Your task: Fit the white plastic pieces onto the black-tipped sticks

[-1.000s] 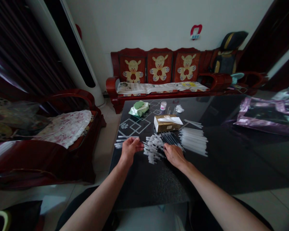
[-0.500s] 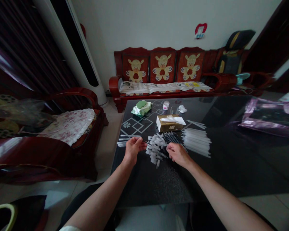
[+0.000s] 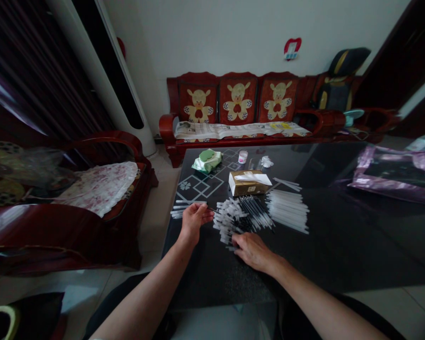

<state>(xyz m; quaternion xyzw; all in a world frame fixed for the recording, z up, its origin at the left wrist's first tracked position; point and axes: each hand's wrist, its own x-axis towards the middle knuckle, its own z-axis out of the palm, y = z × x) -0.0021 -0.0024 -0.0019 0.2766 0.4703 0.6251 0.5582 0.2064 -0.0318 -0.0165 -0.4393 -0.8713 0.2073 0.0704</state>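
My left hand is closed in a pinch around a thin dark rod, which looks like a pen refill and points right. A heap of short white cap-like pieces lies between my hands on the black table. At the heap's near edge, my right hand has its fingers bent down among the pieces; what they grip is hidden. Several thin dark refills lie side by side right of the heap. Further right is a row of translucent white tubes. More white tubes lie beyond my left hand.
Behind the heap stands a gold tissue box. A green wipes packet, a small white tub and crumpled tissue are farther back. Two loose tubes lie right of the box. A purple-edged bag rests at the right.
My right hand has moved from beside the dark refills down and left to the near edge of the white heap. My left hand still holds the thin rod in about the same place.
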